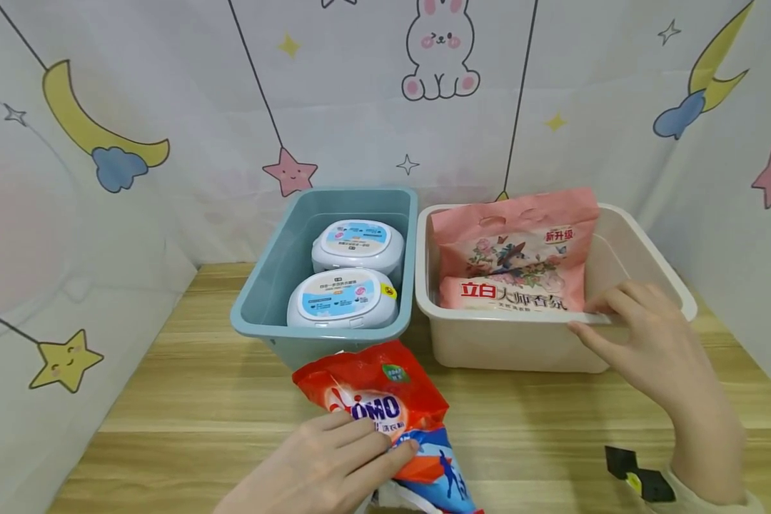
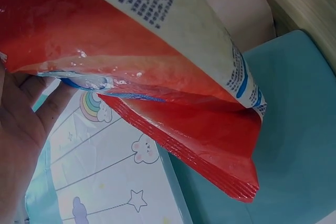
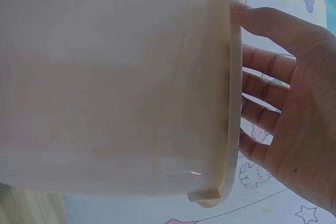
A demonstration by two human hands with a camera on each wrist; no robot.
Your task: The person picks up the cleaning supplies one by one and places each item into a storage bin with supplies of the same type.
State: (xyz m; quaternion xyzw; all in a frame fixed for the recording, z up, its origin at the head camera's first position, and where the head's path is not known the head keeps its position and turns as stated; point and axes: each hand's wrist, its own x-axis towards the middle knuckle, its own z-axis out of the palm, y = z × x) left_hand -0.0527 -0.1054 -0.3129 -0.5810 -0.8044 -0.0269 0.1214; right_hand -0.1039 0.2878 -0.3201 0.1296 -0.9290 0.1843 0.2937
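My left hand (image 1: 334, 457) holds a red and blue OMO bag of laundry powder (image 1: 417, 392) in front of the blue bin, fingers laid across its face. The left wrist view has the bag (image 2: 157, 61) hiding part of that hand. At the right, my right hand (image 1: 655, 350) grips the front rim of a cream plastic bin (image 1: 520, 343). Its thumb (image 3: 262, 22) is on the outer side and its other fingers reach over the rim. Inside that bin stands a pink bag of laundry powder (image 1: 520, 250), leaning on the back wall.
To the left of the cream bin stands a blue bin (image 1: 263, 332). Two white tubs, the front one (image 1: 343, 300) and the rear one (image 1: 360, 246), sit inside it. A wooden table (image 1: 186, 400) carries both bins, with a printed curtain (image 1: 360, 93) behind.
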